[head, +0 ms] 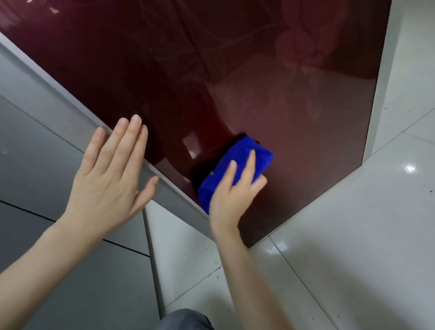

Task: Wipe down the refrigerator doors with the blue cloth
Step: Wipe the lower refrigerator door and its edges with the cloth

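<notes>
The right hand (233, 201) grips the blue cloth (226, 164) against the refrigerator door (257, 77). Two fingers lie along the cloth's back and the outer fingers bend round its right side; the thumb is hidden. The hand is a little blurred.

The cloth is folded into a thick, neat pad of deep, even blue. Its near corner, just left of the hand, reaches the door's grey edge strip (68, 101). So there is almost no room on that side. Toward the person from the wrist, the door's bottom edge comes close above the pale floor tiles (362, 234). Beyond the fingertips and off to the hand's right, a broad stretch of dark red, glossy door lies open. It runs out to a white wall (386, 72) at the door's far side.

The left hand (108, 173) is well to the left of the cloth, flat and open. Its fingers are straight and close together, with the thumb held apart. The fingertips reach over the strip onto the red face, and the palm is over the grey side panel (39, 171).

A knee in grey trousers (185, 324) shows between the two forearms.
</notes>
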